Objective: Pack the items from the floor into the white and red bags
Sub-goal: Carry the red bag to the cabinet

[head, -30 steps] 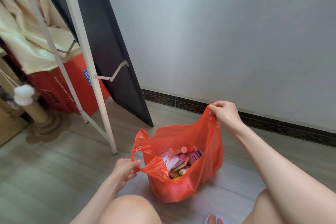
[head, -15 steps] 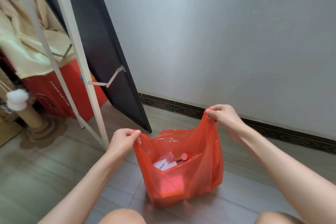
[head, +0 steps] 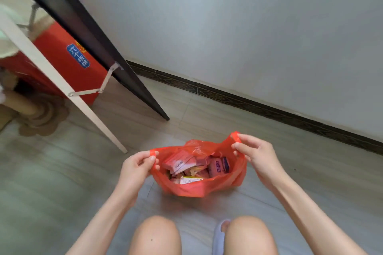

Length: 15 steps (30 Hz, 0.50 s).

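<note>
The red plastic bag (head: 199, 188) sits on the tiled floor in front of my knees, its mouth spread wide. Several small boxes and packets (head: 186, 163) fill it, pink, white and yellow ones among them. My left hand (head: 135, 168) pinches the bag's left handle. My right hand (head: 257, 155) pinches the right handle, a little higher. No white bag is in view, and no loose items show on the floor.
A dark leaning panel (head: 99, 47) and a white frame leg (head: 68, 93) stand at the left, joined by a metal brace. Behind them is a red carton (head: 68, 62). A grey wall with a dark skirting strip (head: 269, 107) runs behind the bag. My knees and a slipper (head: 220, 236) are below.
The bag has dropped lower and its mouth has been pulled wider, so the contents show. Both hands came down, still holding the handles. The view has tilted downward.
</note>
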Available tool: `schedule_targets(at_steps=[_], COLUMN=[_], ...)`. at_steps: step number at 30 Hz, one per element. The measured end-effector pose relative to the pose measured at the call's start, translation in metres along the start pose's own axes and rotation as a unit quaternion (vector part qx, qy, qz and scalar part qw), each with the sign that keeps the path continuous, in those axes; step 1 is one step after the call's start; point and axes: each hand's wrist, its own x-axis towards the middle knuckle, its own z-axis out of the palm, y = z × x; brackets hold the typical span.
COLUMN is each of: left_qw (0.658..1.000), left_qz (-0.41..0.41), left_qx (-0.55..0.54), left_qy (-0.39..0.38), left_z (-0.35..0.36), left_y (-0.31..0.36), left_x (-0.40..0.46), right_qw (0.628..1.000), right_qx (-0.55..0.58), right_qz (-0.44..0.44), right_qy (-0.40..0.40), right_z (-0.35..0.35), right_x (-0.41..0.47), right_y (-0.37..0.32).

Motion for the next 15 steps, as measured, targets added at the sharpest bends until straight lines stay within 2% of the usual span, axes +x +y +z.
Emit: schedule_targets(at_steps=[3,5,11,15], left_qw=[0.998,0.998,0.997,0.993], left_qz=[-0.041,-0.042,0.002,0.013], left_qx=[0.041,0.048,0.042,0.023], left_qy=[0.002,0.010,0.065,0.118], left_z=[-0.007,-0.013,-0.065,-0.120], left_y=[0.018,0.046,0.171,0.240], left_x=[-0.032,-0.057,-0.142,-0.222], right_qw=[0.997,0.995,0.991,0.982], right_qx=[-0.043,-0.075,-0.132,-0.159], right_qz=[0.057,0.063,-0.004,-0.019], right_qy=[0.012,0.010,-0.026,-0.099], right_z=[-0.004,-0.004,0.025,0.048], right_x=[-0.031,-0.056,-0.129,-0.192], right_y=[-0.032,-0.062,-0.195,-0.275])
